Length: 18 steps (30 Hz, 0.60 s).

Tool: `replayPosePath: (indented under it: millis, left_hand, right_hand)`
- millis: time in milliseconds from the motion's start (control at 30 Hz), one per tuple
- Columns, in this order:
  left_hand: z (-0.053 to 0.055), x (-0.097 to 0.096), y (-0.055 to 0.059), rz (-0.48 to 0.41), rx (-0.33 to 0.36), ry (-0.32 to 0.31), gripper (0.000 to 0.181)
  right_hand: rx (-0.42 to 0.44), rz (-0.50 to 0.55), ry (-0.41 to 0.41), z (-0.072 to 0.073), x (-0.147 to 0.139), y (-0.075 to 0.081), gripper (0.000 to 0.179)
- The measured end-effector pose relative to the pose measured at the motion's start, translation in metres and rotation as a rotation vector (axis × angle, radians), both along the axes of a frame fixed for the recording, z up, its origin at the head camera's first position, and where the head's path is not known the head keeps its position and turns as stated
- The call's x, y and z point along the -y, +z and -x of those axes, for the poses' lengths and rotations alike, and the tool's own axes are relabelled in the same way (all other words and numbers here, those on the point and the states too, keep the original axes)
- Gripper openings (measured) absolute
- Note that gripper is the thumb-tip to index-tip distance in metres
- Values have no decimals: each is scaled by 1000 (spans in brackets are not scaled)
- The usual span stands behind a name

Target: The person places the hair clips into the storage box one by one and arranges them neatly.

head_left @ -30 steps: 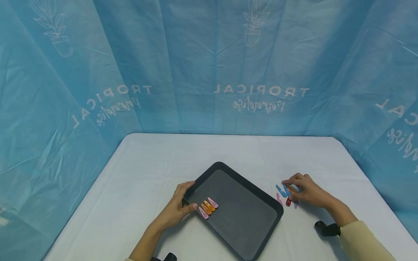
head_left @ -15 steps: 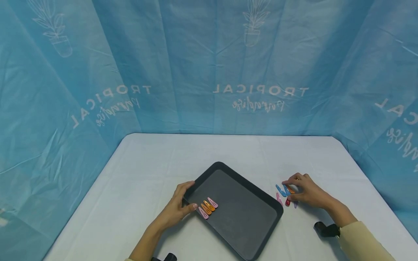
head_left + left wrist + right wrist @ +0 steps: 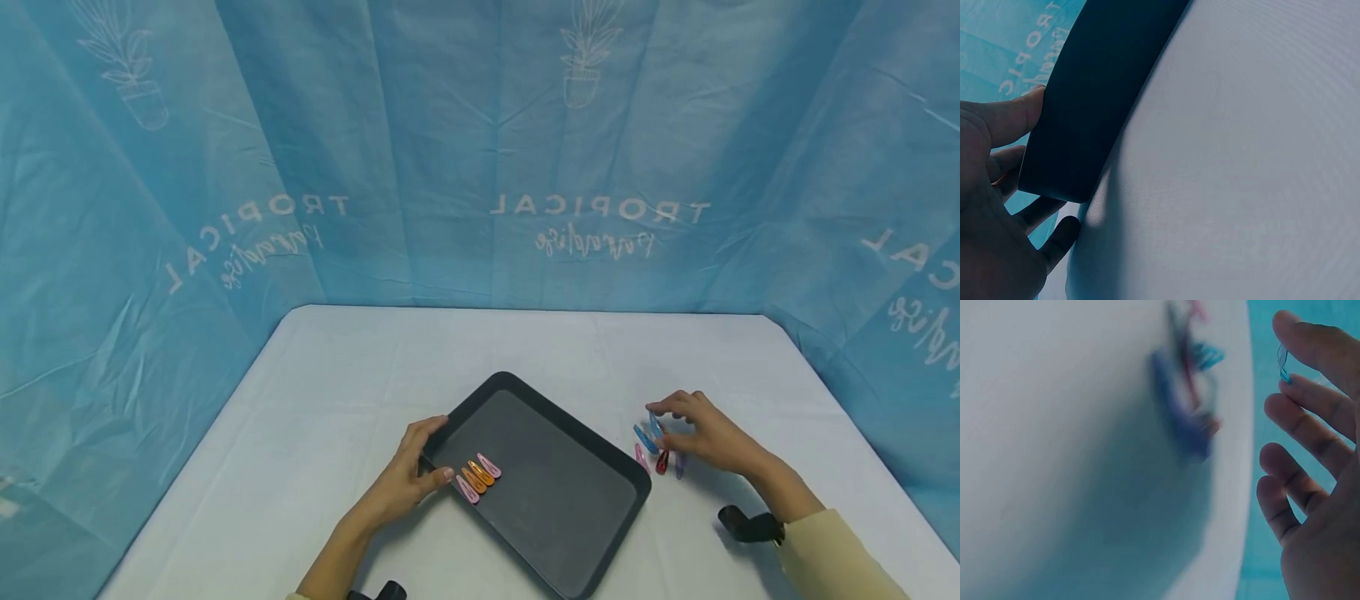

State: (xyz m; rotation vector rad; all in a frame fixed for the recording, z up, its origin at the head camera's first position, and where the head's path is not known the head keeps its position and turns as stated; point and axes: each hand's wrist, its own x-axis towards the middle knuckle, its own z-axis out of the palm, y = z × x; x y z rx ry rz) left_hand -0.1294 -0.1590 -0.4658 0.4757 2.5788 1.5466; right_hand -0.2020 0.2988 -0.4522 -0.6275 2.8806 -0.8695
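Note:
My left hand (image 3: 403,477) holds the left corner of a dark grey baking tray (image 3: 558,475), thumb at the rim and fingers along the outer wall. Inside that corner lie pink hair clips (image 3: 488,466) and orange hair clips (image 3: 474,481) in a row. At the right, my right hand (image 3: 708,435) pinches a blue hair clip (image 3: 1282,362) between thumb and index finger, just above the pile. Below it on the cloth are another blue clip (image 3: 645,439), a pink clip (image 3: 642,457), a red clip (image 3: 662,462) and a purple clip (image 3: 679,465).
A white cloth covers the table (image 3: 360,375). Blue printed curtains (image 3: 450,167) stand behind it and at both sides. A black wrist camera (image 3: 750,525) is strapped on the right wrist; part of another shows at the bottom by the left wrist.
My right hand has risen slightly, lifting the blue hair clip off the pile between its fingertips. The left hand and the tray have not moved.

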Motion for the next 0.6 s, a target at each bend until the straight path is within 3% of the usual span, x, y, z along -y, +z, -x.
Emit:
replayPosePath:
  millis: [233, 433, 600]
  left_hand:
    - [0, 0, 0, 0, 3, -4, 72]
    - [0, 0, 0, -4, -3, -6, 73]
    - [0, 0, 0, 5, -6, 7, 72]
  right_hand:
    - [-59, 70, 104, -1, 29, 23, 52]
    - [-132, 77, 227, -2, 70, 42, 50]
    - [-136, 59, 301, -2, 109, 54, 50]
